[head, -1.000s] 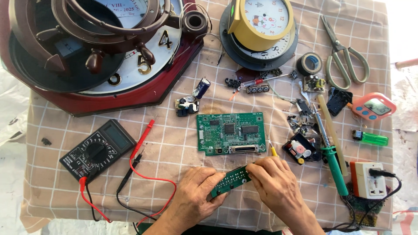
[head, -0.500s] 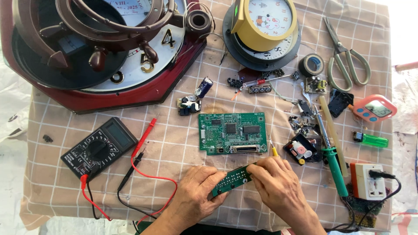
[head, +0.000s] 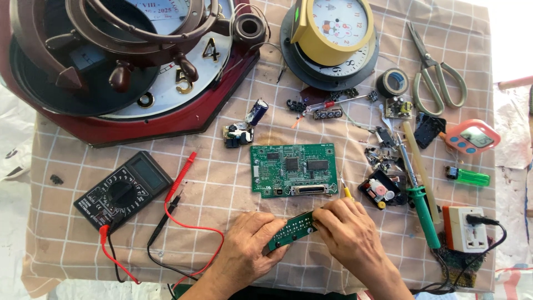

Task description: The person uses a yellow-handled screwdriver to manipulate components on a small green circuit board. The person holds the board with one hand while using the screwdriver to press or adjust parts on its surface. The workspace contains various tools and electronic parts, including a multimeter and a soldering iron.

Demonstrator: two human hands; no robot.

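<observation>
Low centre of the frame: both hands grip a small green circuit board [head: 292, 229], narrow strip shape, tilted w/ its right end higher. Left hand [head: 248, 244] is closed around the board's lower-left end, fingers curled under, thumb on top. Right hand [head: 350, 230] pinches the upper-right end betw. thumb and fingertips, also closed on it. The board is held just above the checked cloth [head: 222, 189] covering the worktop, near the bottom edge.

Just above the hands lies a larger green circuit board [head: 292, 169], flat, w/ black chips and a grey connector along its lower edge. A small yellow-handled tool [head: 346, 190] sits beside its lower-right corner, close to the right hand.

Left of frame: a black multimeter [head: 123, 190], its red and black probe leads [head: 180, 183] looping toward the left hand. Upper left: a big dark-red clock [head: 127, 66] w/ gold numerals. Top centre: a yellow alarm clock [head: 333, 25] resting on a dark round base.

Right side: scissors [head: 436, 72], a roll of black tape [head: 392, 82], a green-handled soldering iron [head: 419, 194], a pink digital timer [head: 472, 136], a green lighter [head: 469, 176], a white-and-orange power socket [head: 465, 229] w/ a black plug in it. Small parts and a capacitor module [head: 244, 128] lie scattered mid-frame.
</observation>
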